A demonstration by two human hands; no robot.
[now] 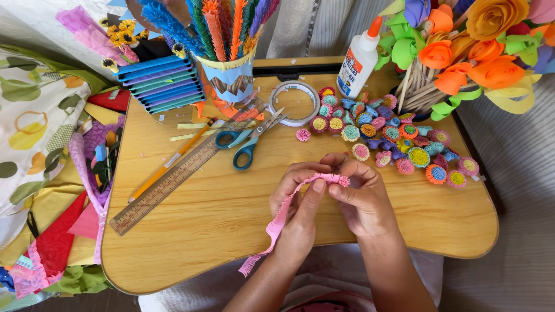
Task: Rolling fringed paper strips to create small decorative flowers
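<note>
Pink fringed paper strip (pixel 289 209): at 6 o'clock over the wooden lap table (pixel 219 214), one end rolled into a small coil at the fingertips, the loose tail trailing toward 7 o'clock past the table edge.
Left hand (pixel 298 202): fingers pinched on the strip just beside the coil.
Right hand (pixel 361 196): thumb and fingertips clenched around the coil.
Finished paper rosettes (pixel 393 138): many colours, heaped at 2 o'clock.
Scissors (pixel 248 138), blue handles: 11 o'clock of the hands.
Wooden ruler (pixel 173 179) and pencil (pixel 167 164): 9 o'clock, lying diagonally.
Tape roll (pixel 295 103) and white glue bottle (pixel 359 58): 12 o'clock.
</note>
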